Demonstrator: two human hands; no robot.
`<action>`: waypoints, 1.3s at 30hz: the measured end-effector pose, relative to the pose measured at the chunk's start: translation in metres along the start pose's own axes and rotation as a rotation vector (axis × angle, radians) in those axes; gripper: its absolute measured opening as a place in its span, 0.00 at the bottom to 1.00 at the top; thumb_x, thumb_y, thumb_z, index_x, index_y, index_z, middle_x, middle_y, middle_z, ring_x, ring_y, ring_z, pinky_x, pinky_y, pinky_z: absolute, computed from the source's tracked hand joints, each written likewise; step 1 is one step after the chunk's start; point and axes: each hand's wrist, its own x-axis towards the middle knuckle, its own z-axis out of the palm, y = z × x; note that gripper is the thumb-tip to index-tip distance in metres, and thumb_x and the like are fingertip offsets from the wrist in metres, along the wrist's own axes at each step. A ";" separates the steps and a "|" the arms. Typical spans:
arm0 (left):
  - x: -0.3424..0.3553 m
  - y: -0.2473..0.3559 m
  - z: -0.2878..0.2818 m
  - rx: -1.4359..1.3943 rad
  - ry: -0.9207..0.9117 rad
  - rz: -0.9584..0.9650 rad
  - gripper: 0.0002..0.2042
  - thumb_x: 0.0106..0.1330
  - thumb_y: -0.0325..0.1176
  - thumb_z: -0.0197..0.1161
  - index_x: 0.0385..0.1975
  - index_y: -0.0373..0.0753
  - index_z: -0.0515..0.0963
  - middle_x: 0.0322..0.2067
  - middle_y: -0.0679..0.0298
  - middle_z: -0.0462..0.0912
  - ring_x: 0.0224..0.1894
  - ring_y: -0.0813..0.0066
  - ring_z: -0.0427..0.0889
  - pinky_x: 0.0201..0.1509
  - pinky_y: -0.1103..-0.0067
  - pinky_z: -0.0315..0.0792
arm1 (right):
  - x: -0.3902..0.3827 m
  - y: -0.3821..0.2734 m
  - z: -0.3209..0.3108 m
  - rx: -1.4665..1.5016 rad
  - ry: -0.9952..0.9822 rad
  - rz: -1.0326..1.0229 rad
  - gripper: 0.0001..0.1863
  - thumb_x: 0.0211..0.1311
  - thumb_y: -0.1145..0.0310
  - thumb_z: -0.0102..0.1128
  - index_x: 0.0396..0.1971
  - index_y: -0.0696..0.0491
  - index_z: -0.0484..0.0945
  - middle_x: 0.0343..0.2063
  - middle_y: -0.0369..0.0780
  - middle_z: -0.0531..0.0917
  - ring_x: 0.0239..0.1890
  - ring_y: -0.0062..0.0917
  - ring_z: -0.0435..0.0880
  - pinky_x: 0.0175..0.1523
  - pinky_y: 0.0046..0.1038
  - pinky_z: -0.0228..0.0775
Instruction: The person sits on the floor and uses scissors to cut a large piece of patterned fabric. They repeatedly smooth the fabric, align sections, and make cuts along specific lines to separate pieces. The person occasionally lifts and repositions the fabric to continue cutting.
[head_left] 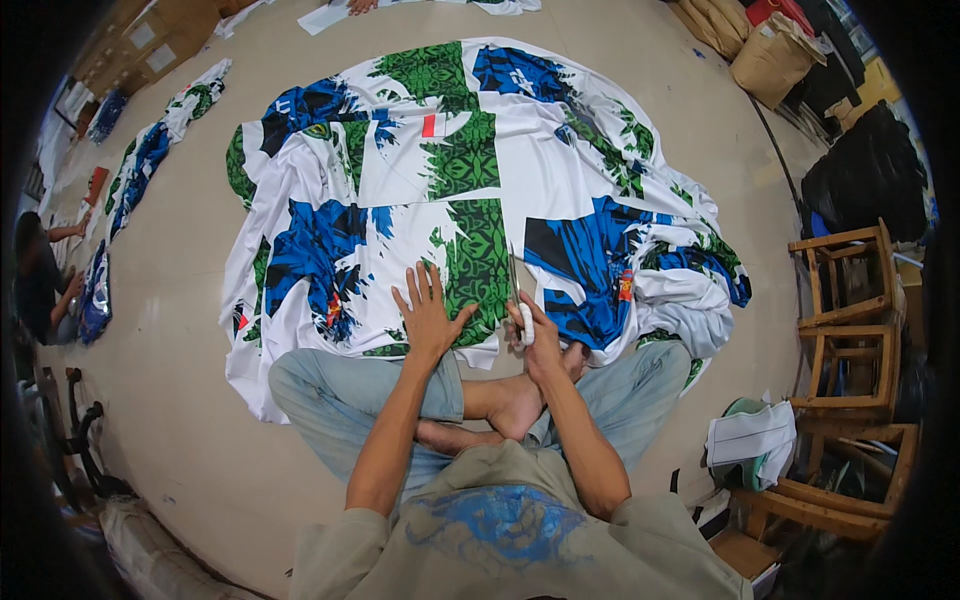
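co-worker [38, 285]: we see a person in a dark top at the far left edge, low down, arms reaching toward a fabric strip.
fabric strip [150, 150]: white, blue and green, bunched lengthwise on the pale floor [180, 300], well apart from our own cloth.
printed fabric [470, 165]: in front of us, spread wide and rumpled, white with green patterned areas and dark blue splashes; its near edge meets our crossed legs [340, 400].
left hand [430, 325]: ours lies palm down on the printed fabric, fingers spread, thumb out over a green panel [478, 250].
scissors [527, 322]: we have them by the pale handles, blades pointing away from us beside the green panel's right edge; whether they touch cloth, we cannot tell.
right hand [542, 345]: our fingers curl around the handles; which ones sit in the loops, we cannot tell.
paper bag [778, 60]: brown, beyond the fabric, upper right.
stools [845, 315]: wooden, near a black plastic bag [868, 175] on our far right.
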 end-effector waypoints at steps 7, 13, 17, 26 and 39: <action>0.000 0.003 -0.005 -0.004 0.041 -0.015 0.46 0.61 0.66 0.53 0.71 0.36 0.53 0.73 0.51 0.46 0.76 0.53 0.38 0.72 0.45 0.30 | 0.018 0.002 0.007 -0.043 0.007 -0.019 0.30 0.61 0.69 0.65 0.63 0.57 0.68 0.31 0.34 0.83 0.22 0.14 0.74 0.22 0.16 0.63; 0.000 0.004 -0.004 -0.023 0.046 -0.004 0.47 0.61 0.66 0.54 0.71 0.35 0.54 0.74 0.51 0.45 0.76 0.53 0.37 0.71 0.45 0.27 | 0.018 0.004 0.015 -0.046 0.060 -0.060 0.34 0.56 0.63 0.72 0.63 0.54 0.70 0.21 0.30 0.78 0.16 0.11 0.72 0.21 0.15 0.62; 0.000 0.004 -0.005 -0.018 0.036 -0.007 0.48 0.60 0.66 0.54 0.71 0.36 0.53 0.74 0.51 0.45 0.76 0.53 0.37 0.71 0.44 0.28 | 0.020 0.005 0.013 -0.077 0.061 -0.048 0.34 0.56 0.64 0.72 0.63 0.54 0.71 0.23 0.31 0.79 0.17 0.11 0.72 0.21 0.15 0.63; 0.001 0.005 -0.006 -0.013 0.017 -0.018 0.48 0.60 0.67 0.54 0.72 0.36 0.51 0.74 0.52 0.44 0.76 0.54 0.36 0.72 0.45 0.28 | 0.028 -0.004 0.019 -0.007 0.066 -0.075 0.30 0.55 0.66 0.72 0.60 0.52 0.74 0.23 0.31 0.80 0.16 0.11 0.72 0.19 0.14 0.59; 0.002 0.007 -0.007 -0.014 0.015 -0.018 0.49 0.59 0.67 0.55 0.71 0.35 0.53 0.74 0.52 0.45 0.76 0.53 0.37 0.72 0.45 0.28 | 0.048 -0.002 0.023 -0.068 0.073 -0.069 0.31 0.55 0.68 0.72 0.60 0.55 0.73 0.26 0.32 0.82 0.17 0.12 0.72 0.19 0.15 0.60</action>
